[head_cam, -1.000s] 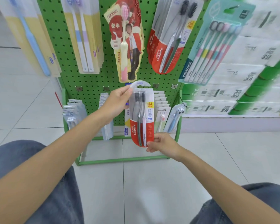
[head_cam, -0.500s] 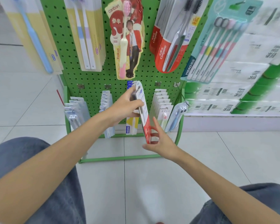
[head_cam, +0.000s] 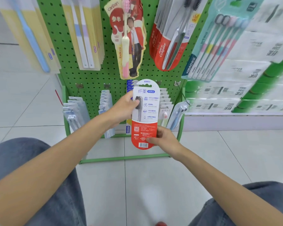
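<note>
Both forearms were bare from the left hand [head_cam: 122,110] and the right hand [head_cam: 165,139] back as far as could be seen. Below both hands, the legs wore loose blue denim jeans [head_cam: 55,201], slightly faded, with soft folds at the knees. Well below the right hand, a red shoe tip [head_cam: 161,223] showed.

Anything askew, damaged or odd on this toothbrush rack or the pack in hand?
Nothing looks damaged. The Colgate toothbrush pack, gripped by the left hand and right hand, shows its back. Only the blue toothbrush pack at the pegboard rack's lower right hangs slanted.
</note>
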Motion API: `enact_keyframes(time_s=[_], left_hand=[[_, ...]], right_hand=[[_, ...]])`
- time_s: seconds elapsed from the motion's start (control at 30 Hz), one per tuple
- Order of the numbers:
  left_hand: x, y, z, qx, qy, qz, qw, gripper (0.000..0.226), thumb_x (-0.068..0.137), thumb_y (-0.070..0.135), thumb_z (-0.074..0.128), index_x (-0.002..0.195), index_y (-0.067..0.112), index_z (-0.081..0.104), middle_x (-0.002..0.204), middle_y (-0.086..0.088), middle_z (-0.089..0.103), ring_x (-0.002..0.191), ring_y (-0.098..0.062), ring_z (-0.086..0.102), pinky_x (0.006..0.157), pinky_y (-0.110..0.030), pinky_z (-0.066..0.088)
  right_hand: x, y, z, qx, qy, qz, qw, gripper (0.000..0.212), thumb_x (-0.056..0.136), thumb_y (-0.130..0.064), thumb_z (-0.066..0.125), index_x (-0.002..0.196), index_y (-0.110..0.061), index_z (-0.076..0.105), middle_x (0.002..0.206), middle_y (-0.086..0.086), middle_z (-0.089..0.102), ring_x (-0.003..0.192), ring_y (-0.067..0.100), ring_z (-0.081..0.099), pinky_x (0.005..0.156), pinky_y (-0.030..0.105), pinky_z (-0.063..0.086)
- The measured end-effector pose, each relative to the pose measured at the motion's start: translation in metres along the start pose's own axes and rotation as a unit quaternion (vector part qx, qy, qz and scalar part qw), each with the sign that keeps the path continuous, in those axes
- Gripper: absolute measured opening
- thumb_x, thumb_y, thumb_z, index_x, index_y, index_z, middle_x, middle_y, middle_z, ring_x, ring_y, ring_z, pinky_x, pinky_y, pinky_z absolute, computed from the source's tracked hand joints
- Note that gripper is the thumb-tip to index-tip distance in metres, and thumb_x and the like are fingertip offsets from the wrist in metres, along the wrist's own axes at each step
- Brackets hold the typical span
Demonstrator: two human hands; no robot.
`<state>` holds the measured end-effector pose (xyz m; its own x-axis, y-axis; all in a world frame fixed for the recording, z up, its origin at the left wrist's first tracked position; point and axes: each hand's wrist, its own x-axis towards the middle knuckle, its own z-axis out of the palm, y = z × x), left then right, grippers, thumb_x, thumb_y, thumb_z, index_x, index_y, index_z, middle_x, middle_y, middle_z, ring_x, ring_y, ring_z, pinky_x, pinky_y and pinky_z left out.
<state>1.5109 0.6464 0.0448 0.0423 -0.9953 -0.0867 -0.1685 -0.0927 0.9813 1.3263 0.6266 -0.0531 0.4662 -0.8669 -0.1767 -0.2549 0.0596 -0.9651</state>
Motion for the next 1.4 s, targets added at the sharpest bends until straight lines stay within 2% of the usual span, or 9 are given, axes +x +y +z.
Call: enact_keyframes(time_s=[0.23,0.37,0.5,0.7,0.9,1.03,1.13,1.23,1.4], left_hand=[[-0.002,0.001,0.005,-0.003,-0.028,-0.008,1.000,0.028,0.106,0.014,0.037,0.127,0.030,0.049,0.104,0.010,0.067,0.093,-0.006,0.067,0.073,-0.030,0.060],[-0.002,0.000,0.007,0.005,-0.058,-0.023,0.998,0.031,0.106,0.013,0.037,0.131,0.027,0.049,0.101,0.011,0.069,0.082,-0.003,0.071,0.066,-0.026,0.060],[-0.003,-0.002,0.011,0.024,-0.080,-0.039,0.996,0.032,0.106,0.015,0.037,0.134,0.025,0.049,0.104,0.010,0.068,0.081,-0.001,0.070,0.062,-0.023,0.058],[-0.001,-0.004,0.011,0.020,-0.101,-0.055,0.993,0.031,0.107,0.018,0.038,0.132,0.030,0.051,0.107,0.011,0.068,0.086,0.001,0.069,0.068,-0.024,0.058],[0.002,-0.007,0.009,-0.024,-0.086,-0.065,0.994,0.031,0.107,0.016,0.038,0.130,0.029,0.053,0.117,0.004,0.070,0.101,-0.012,0.069,0.077,-0.032,0.058],[0.008,-0.008,0.008,-0.157,-0.021,-0.076,0.984,0.030,0.105,0.011,0.043,0.130,0.021,0.055,0.119,-0.005,0.070,0.097,-0.021,0.069,0.081,-0.042,0.059],[0.011,-0.008,0.008,-0.227,-0.014,-0.068,0.972,0.034,0.102,0.009,0.047,0.135,0.018,0.053,0.109,-0.004,0.072,0.093,-0.023,0.071,0.078,-0.043,0.060],[0.009,-0.006,0.008,-0.237,-0.038,-0.056,0.969,0.031,0.100,0.011,0.053,0.130,0.017,0.053,0.108,-0.006,0.072,0.090,-0.024,0.071,0.074,-0.041,0.060],[0.004,-0.003,0.010,-0.244,-0.100,-0.045,0.963,0.038,0.094,0.014,0.061,0.131,0.018,0.052,0.111,-0.007,0.072,0.096,-0.024,0.070,0.074,-0.035,0.059]], right_hand=[[0.003,-0.030,-0.010,0.030,0.039,-0.015,0.999,0.025,0.089,-0.001,0.065,0.110,-0.014,0.065,0.109,0.006,0.073,0.100,0.022,0.069,0.088,0.035,0.057],[0.003,-0.052,-0.019,0.053,0.075,-0.038,0.995,0.018,0.091,0.000,0.062,0.108,-0.004,0.061,0.105,0.008,0.072,0.093,0.020,0.069,0.084,0.035,0.058],[0.001,-0.069,-0.029,0.078,0.096,-0.065,0.990,0.009,0.093,-0.001,0.060,0.093,-0.009,0.060,0.100,0.005,0.072,0.089,0.016,0.070,0.082,0.034,0.059],[-0.001,-0.082,-0.037,0.093,0.099,-0.080,0.988,0.019,0.096,-0.010,0.057,0.077,-0.013,0.056,0.089,0.005,0.072,0.084,0.016,0.069,0.078,0.031,0.058],[-0.001,-0.082,-0.031,0.106,0.141,-0.081,0.981,0.006,0.098,-0.015,0.053,0.097,-0.012,0.058,0.096,0.006,0.070,0.081,0.015,0.065,0.072,0.027,0.055],[-0.002,-0.073,-0.015,-0.017,0.171,-0.121,0.978,0.039,0.094,-0.012,0.059,0.131,-0.017,0.048,0.108,-0.003,0.061,0.093,0.005,0.059,0.073,0.017,0.048],[-0.001,-0.061,-0.004,-0.107,0.114,-0.146,0.977,0.067,0.086,-0.027,0.066,0.145,-0.029,0.035,0.133,-0.009,0.054,0.118,0.006,0.054,0.094,0.030,0.047],[0.002,-0.057,0.001,-0.178,0.105,-0.106,0.973,0.108,0.079,-0.048,0.073,0.157,-0.023,0.003,0.151,-0.007,0.033,0.137,0.011,0.034,0.112,0.037,0.035],[0.007,-0.056,-0.005,-0.136,0.060,-0.085,0.985,0.102,0.080,-0.055,0.064,0.157,-0.030,0.001,0.158,-0.016,0.022,0.144,0.005,0.025,0.118,0.041,0.028]])
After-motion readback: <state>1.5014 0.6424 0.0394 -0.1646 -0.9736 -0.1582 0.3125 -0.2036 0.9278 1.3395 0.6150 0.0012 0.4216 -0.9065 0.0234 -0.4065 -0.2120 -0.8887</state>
